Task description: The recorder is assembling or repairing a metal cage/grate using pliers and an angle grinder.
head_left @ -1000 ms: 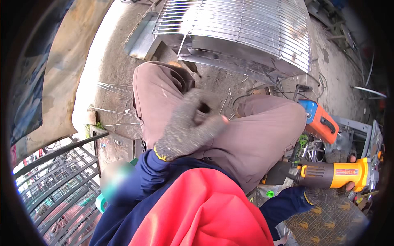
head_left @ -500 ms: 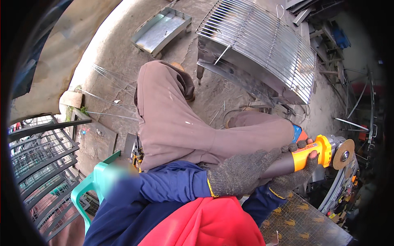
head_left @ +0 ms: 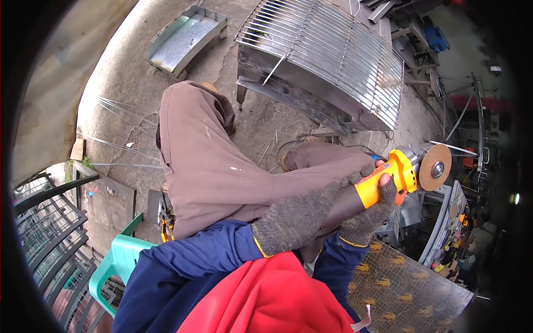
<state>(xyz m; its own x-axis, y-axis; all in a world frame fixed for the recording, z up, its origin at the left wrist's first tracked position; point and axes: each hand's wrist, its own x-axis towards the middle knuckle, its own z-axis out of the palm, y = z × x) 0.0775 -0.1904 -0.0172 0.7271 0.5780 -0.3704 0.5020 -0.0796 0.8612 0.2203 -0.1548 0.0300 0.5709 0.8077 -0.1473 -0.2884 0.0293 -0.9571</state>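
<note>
What worries me from my end is the tan disc point(head_left: 427, 170) on the angle grinder point(head_left: 371, 191): if a stray squeeze works the switch, which I cannot make out, I judge the disc could spin and snag glove yarn. Two bare fingertips show at the yellow housing, just behind the metal head, so a grip sliding forward could bring skin to the disc. Knit on smooth casing might also let the tool twist.

The grinder lies held in both hands, slanting from near left to far right, its disc beyond them. My view has the left hand point(head_left: 300, 216) wrapped over the dark rear body, and the right hand point(head_left: 362, 223) curled around it from the near right side. The wire rack point(head_left: 327, 53) stands well apart, on the far side of the legs.
</note>
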